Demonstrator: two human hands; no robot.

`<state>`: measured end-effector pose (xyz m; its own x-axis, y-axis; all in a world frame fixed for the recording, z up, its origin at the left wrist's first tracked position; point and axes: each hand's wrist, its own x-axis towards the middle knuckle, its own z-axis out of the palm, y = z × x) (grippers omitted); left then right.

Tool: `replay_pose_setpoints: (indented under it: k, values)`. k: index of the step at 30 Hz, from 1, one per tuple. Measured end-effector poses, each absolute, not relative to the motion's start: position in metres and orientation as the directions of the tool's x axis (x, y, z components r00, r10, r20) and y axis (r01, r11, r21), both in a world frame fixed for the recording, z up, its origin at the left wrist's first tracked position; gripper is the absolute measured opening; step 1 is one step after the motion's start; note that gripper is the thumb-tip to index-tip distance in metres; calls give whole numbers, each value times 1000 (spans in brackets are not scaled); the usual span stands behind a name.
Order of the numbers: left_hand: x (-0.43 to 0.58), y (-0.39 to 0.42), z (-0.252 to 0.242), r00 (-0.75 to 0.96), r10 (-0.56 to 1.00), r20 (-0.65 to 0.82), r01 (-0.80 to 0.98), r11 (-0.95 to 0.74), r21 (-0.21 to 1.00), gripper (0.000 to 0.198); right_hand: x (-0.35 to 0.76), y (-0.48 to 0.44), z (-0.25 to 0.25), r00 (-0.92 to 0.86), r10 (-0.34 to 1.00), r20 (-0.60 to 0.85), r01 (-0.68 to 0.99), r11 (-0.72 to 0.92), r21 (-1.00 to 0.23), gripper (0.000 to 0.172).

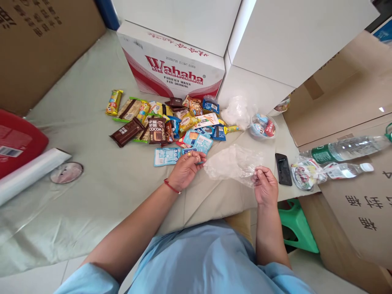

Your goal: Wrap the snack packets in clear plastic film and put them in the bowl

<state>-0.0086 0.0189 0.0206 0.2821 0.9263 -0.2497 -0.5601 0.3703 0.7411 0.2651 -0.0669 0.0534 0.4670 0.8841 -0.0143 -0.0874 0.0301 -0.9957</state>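
Note:
My left hand [186, 169] and my right hand [263, 184] both pinch a clear plastic bag [233, 163], stretched between them above the near table edge. The left hand, with a red string at the wrist, holds the bag's left side by a light blue packet [167, 156]. The right hand grips the bag's right corner with closed fingers. A heap of snack packets [171, 122] lies just beyond the hands, among them a brown COCOA bar [157, 130].
A Wahaha water carton [171, 65] and white boxes stand behind the snacks. A filled clear bag [263, 125], a black phone [283, 169], two water bottles [346, 149], a plastic roll [30, 173], a red item [18, 141] and a green stool [297, 224] surround the table.

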Motion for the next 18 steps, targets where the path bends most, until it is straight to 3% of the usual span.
replay_pose_setpoints:
  k: [2,4,7,10,12,14,18]
  values:
    - [-11,21,20,275,914,-299,-595,406,694,32,274,-70,52,484,874,-28,-90,18,-996,29]
    - [-11,21,20,238,931,-278,-590,366,719,34,277,-74,51,484,875,-27,-103,26,-994,27]
    - [-9,15,21,199,976,-89,-489,177,854,40,271,-79,51,406,914,12,-168,88,-982,20]
    - [-4,4,21,372,928,27,-381,126,916,41,249,-83,53,264,962,65,-200,121,-972,17]
    - [0,-2,21,543,840,-4,-345,227,911,46,230,-83,56,184,974,131,-87,149,-985,18]
    - [2,-5,20,634,772,-44,-346,333,877,58,209,-82,60,52,975,217,143,208,-968,15]
    - [-1,-3,19,535,834,-131,-503,439,744,55,175,-73,61,-302,914,272,584,402,-705,15]
